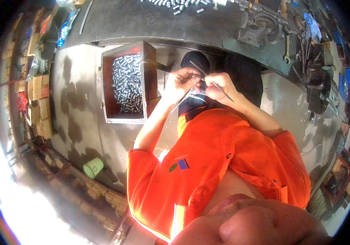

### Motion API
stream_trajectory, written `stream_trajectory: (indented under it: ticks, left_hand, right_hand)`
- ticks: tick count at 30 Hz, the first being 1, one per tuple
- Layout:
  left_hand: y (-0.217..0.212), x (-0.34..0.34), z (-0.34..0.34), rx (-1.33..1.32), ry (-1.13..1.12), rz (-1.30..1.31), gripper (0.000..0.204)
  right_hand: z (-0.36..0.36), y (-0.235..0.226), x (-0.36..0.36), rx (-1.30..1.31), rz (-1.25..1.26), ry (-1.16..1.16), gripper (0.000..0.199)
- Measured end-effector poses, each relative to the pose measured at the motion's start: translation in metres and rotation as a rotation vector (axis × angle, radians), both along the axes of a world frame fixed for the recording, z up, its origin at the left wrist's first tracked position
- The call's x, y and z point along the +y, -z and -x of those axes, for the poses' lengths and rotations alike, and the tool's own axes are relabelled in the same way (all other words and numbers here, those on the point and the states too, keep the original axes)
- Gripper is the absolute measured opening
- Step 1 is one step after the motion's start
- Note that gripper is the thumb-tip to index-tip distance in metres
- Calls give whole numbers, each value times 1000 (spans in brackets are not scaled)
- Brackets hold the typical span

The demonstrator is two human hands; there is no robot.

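My left hand (182, 83) and my right hand (220, 86) are raised together in front of my orange shirt, almost touching. Both pinch thin metal pieces between the fingers. A slim metal rod (218, 87) crosses my right hand, its ends sticking out up-left and down-right. From my left hand a thin bright strip (183, 100) hangs down-left. A small bent wire part (197, 94) sits between the two hands; which hand grips it is unclear.
A wooden box (109, 90) filled with small silvery metal cylinders stands on the floor to the left. A dark workbench (150, 20) lies beyond, with loose cylinders and a vise (260, 26). A green mug (93, 167) sits lower left. Cardboard boxes line the left side.
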State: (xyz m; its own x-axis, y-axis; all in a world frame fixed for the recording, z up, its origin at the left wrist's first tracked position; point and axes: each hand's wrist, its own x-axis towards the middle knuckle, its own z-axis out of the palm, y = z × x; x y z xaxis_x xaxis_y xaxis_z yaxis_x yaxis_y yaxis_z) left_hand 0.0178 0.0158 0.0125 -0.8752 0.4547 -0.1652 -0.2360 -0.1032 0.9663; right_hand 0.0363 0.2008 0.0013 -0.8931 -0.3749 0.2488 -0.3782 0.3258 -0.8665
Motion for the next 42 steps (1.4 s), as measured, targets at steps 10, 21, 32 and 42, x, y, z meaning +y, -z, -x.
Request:
stream_trajectory:
  ticks: [10,21,32,42]
  left_hand:
    - [5,5,0,-96,16,-131,20]
    - [-1,-3,10,81,-16,-48,16]
    - [19,-24,20,792,-298,752,24]
    - [18,-35,18,904,-373,774,20]
  right_hand:
    - [-1,-6,-1,250,-118,69,16]
    - [2,-1,10,-974,869,-66,21]
    - [-11,-46,14,-114,308,-179,23]
    - [-6,-48,4,-215,224,-156,16]
